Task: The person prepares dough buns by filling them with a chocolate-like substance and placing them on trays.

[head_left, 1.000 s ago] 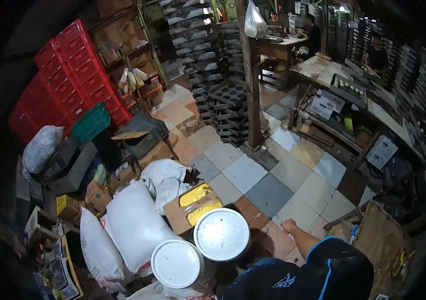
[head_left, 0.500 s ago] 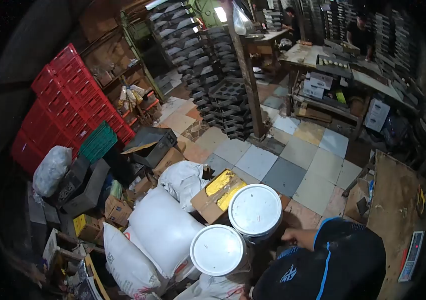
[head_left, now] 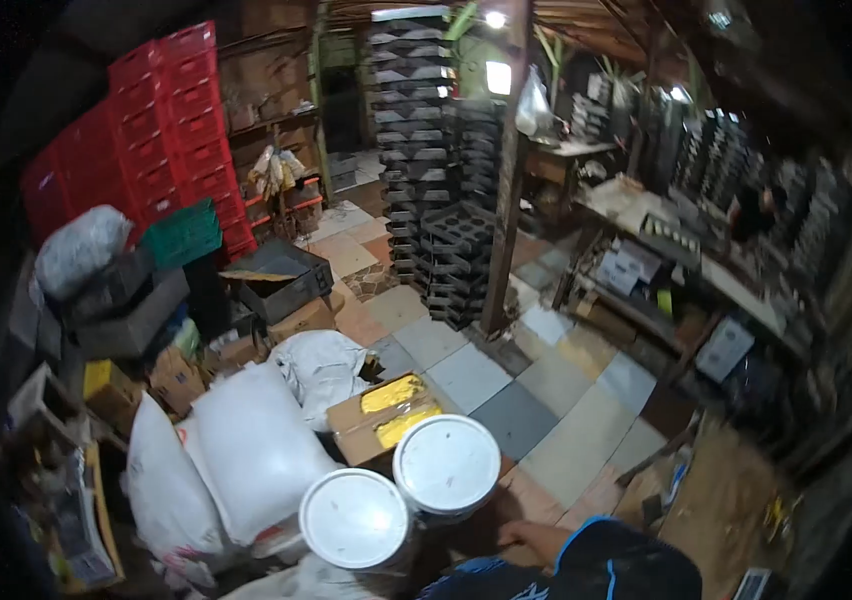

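My right hand [head_left: 514,533] reaches out from a black sleeve with blue trim [head_left: 586,550], low in the view and just right of two white-lidded buckets. Its fingers are small, dim and blurred, and whether they hold anything cannot be made out. The nearer bucket lid [head_left: 354,518] lies left of the farther one [head_left: 446,464]. Beyond them sits an open cardboard box [head_left: 354,428] with yellow packs [head_left: 393,394] inside. Full white sacks [head_left: 258,445] lean to the left of the buckets. My left hand is out of view.
Red crates [head_left: 186,130] are stacked at the left, near a green crate [head_left: 183,234]. Dark trays [head_left: 411,150] rise in tall stacks beside a wooden post [head_left: 508,200]. Tiled floor [head_left: 516,420] lies ahead. Another person [head_left: 754,212] is at a workbench [head_left: 626,200] at the right.
The view has tilted up and levelled, so the buckets, sacks and my right arm appear lower and farther left. The right arm still reaches beside the buckets.
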The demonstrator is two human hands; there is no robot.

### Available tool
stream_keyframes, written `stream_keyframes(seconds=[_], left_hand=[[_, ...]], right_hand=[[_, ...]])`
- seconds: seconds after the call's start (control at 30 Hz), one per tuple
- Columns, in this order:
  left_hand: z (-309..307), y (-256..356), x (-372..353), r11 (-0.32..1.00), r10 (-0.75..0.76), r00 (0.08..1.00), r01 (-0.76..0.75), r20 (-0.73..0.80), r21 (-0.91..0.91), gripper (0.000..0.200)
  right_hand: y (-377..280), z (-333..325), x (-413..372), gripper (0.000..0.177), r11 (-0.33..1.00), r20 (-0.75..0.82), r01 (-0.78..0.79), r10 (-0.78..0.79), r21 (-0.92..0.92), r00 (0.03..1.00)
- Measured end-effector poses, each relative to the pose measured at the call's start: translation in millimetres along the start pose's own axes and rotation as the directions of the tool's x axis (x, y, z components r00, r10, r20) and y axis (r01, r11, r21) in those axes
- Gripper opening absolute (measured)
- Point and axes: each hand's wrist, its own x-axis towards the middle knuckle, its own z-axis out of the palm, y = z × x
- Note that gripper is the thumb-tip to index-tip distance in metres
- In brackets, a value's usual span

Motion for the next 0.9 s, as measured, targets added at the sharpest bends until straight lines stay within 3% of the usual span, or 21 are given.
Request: stream_keyframes(seconds=[0.07,0.13,0.2,0.23,0.27,0.3,0.33,0.37,0.4,0.43,0.47,0.5,0.53,0.6,0.7,0.73,0.8,0.83,0.87,0.9], left_hand=[[5,-10,-12,1.0,-0.024,0.999,0.024,-0.028,-0.015,0.02],[6,-31,-26,0.999,-0.038,0.997,0.037,-0.063,-0.018,0.02],[2,-67,-41,1.0,-0.022,0.995,0.023,-0.093,0.016,0.02],[1,-91,-51,0.999,-0.013,0.995,0.018,-0.099,0.052,0.02],[0,-153,-22,0.976,0.171,0.981,-0.155,-0.097,0.155,0.025],[3,-164,-43,0.989,0.135,0.976,-0.142,-0.17,-0.034,0.033],[-7,-196,-39,0.79,0.369,0.926,-0.266,-0.081,0.553,0.043],[-11,-206,-48,0.876,0.135,0.977,-0.041,-0.164,0.481,0.044],[0,-246,-53,0.937,0.274,0.863,-0.141,-0.425,0.318,0.045],[-11,-281,-47,0.895,0.273,0.906,-0.117,-0.322,0.431,0.042],[-14,-266,-83,0.878,0.068,0.914,0.136,-0.4,0.459,0.041],[-16,-254,-123,0.978,-0.085,0.855,0.17,-0.512,0.121,0.039],[-18,-253,-146,0.968,-0.236,0.784,0.139,-0.574,-0.209,0.038],[-15,-298,-160,0.928,-0.331,0.755,0.151,-0.567,-0.341,0.036],[-4,-356,-158,0.847,-0.431,0.722,0.118,-0.541,-0.518,0.036],[-5,-370,-153,0.811,-0.451,0.716,0.081,-0.532,-0.579,0.037],[-16,-409,-150,0.707,-0.373,0.839,-0.019,-0.396,-0.707,0.045],[-35,-407,-167,0.695,-0.378,0.849,-0.003,-0.369,-0.719,0.048],[-60,-393,-188,0.683,-0.382,0.857,0.011,-0.344,-0.73,0.051],[-83,-382,-207,0.627,-0.497,0.809,0.084,-0.315,-0.774,0.052]], right_hand=[[-36,-23,17,0.049,0.933,0.032,0.285,-0.285,-0.22,0.958],[-84,-43,19,0.048,0.871,0.12,0.397,-0.378,-0.289,0.918],[-115,-38,45,0.044,0.763,0.134,0.573,-0.562,-0.3,0.817],[-133,-40,35,0.042,0.768,0.183,0.538,-0.507,-0.347,0.842],[-160,-51,12,0.04,0.762,0.241,0.507,-0.446,-0.403,0.862],[-188,-59,-21,0.038,0.73,0.245,0.59,-0.536,-0.345,0.808],[-231,-76,-66,0.04,0.721,0.324,0.593,-0.499,-0.358,0.804],[-252,-73,-81,0.041,0.627,0.283,0.682,-0.623,-0.377,0.729],[-273,-70,-88,0.042,0.521,0.238,0.761,-0.741,-0.386,0.628],[-298,-65,-97,0.04,0.521,0.244,0.773,-0.747,-0.362,0.618],[-323,-59,-107,0.039,0.535,0.229,0.776,-0.752,-0.335,0.618],[-350,-52,-116,0.036,0.52,0.276,0.78,-0.738,-0.349,0.616],[-377,-44,-123,0.034,0.507,0.297,0.781,-0.732,-0.364,0.613],[-426,-18,-133,0.025,0.458,0.352,0.802,-0.73,-0.383,0.586],[-496,30,-122,0.012,0.496,0.365,0.867,-0.801,-0.04,0.475],[-519,45,-111,0.013,0.516,0.378,0.855,-0.78,-0.061,0.498],[-573,83,-113,0.013,0.493,0.339,0.856,-0.787,-0.154,0.515],[-587,102,-72,0.016,0.35,0.303,0.897,-0.853,-0.271,0.425],[-614,123,-80,0.022,0.464,0.299,0.852,-0.8,-0.242,0.521],[-639,143,-88,0.024,0.464,0.291,0.861,-0.811,-0.208,0.508]])
